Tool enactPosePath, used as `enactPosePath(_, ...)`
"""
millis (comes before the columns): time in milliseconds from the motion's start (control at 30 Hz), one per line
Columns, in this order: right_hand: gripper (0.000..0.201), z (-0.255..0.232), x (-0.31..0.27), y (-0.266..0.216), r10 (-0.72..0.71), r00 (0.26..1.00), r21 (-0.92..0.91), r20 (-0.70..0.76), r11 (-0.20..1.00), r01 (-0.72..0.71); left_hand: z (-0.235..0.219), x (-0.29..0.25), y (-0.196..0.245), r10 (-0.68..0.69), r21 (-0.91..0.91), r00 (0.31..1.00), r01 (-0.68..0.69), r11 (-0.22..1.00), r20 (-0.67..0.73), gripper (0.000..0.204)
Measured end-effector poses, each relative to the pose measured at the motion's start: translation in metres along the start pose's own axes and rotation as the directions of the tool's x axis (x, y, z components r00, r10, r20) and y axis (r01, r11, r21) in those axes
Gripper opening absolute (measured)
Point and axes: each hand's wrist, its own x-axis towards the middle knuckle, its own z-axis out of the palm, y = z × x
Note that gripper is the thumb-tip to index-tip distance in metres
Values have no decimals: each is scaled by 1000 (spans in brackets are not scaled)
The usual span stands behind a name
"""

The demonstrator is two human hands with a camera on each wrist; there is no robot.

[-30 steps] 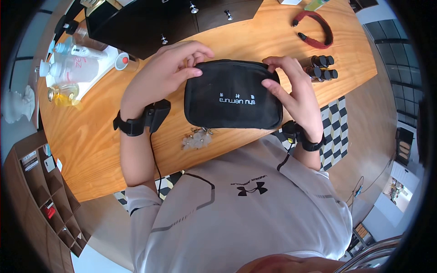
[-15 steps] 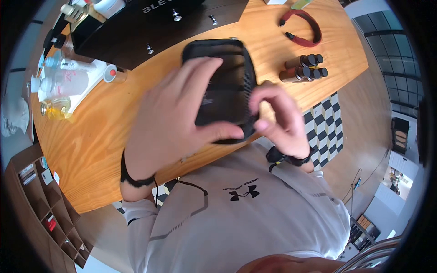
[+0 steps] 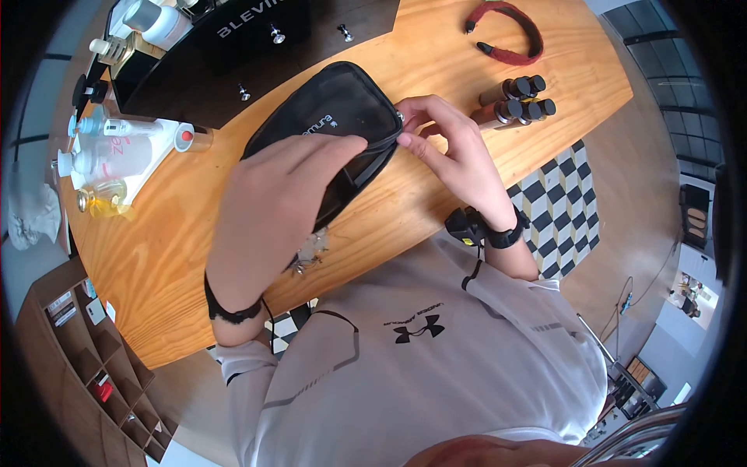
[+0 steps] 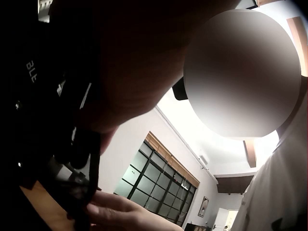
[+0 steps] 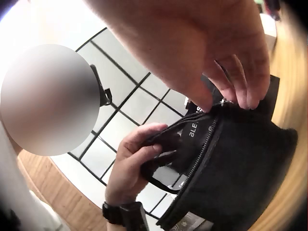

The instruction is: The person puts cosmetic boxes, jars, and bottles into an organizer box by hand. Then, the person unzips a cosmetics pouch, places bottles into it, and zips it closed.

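- A black soft pouch [image 3: 331, 128] is held tilted above the counter [image 3: 156, 249], between both hands and in front of the chest.
- The left hand [image 3: 276, 206] wraps its fingers over the pouch's near long edge, gripping the fabric; it hides much of the pouch's lower half from the head view.
- The right hand [image 3: 447, 144] pinches the small metal zip pull [image 3: 400, 115] at the pouch's right corner between thumb and fingertips.
- The right wrist view shows the zip [image 5: 204, 144] running along the pouch's edge and partly open there, with the teeth parted.
- The pouch is woven cloth, rounded at the corners, with pale lettering on its side.
- The counter is oval, of orange-brown wood with visible grain.
- Four dark brown bottles [image 3: 513, 100] with black caps lie side by side to the right of the right hand, apart from it.
- One red headband [image 3: 510, 31], curved and cloth-covered, lies further back.
- One black drawer box [image 3: 233, 47] with small metal knobs stands behind the pouch.
- To the left, a white tray [image 3: 152, 152] carries several clear and white bottles; one holds yellow liquid [image 3: 101, 196].
- A small translucent hair clip [image 3: 310, 253] lies at the counter's near edge, under the left forearm.
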Motion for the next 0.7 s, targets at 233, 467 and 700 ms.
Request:
enactPosePath(233,20,14,6,6,44,996,207,78,976,-59,6,0,9,-85,294,978,26,956,189,37)
enactPosePath(467,18,14,11,9,-90,968,207,232,977,42,65,6,9,-87,666,996,84,741,-29,21)
enactPosePath(700,8,-1,8,-1,-205,972,113,113,975,193,58,8,5,141,476,990,-135,869,24,15)
